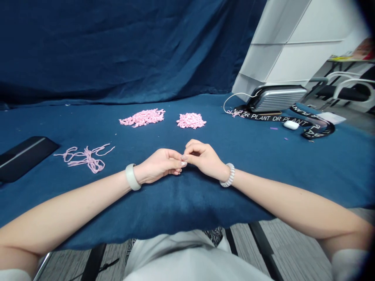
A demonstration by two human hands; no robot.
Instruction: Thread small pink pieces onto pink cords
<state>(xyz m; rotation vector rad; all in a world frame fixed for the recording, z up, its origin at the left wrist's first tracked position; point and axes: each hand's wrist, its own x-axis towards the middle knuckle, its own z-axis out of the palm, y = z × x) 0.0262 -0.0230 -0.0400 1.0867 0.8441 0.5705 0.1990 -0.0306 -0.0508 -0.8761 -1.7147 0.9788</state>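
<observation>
My left hand and my right hand meet fingertip to fingertip above the front part of the blue cloth. Both are closed in a pinch. Whatever lies between the fingertips is too small or too hidden to make out. Beyond them sit a compact pile of pink knotted yarn pieces and, to its left, a wider pink pile. Loose strands of pink yarn lie in a tangle to the left of my left hand.
A dark flat case lies at the far left. On the right are a silver ribbed case, a black lettered strap, a white earbud case and small purple scraps. Blue cloth covers the table; a blue curtain hangs behind.
</observation>
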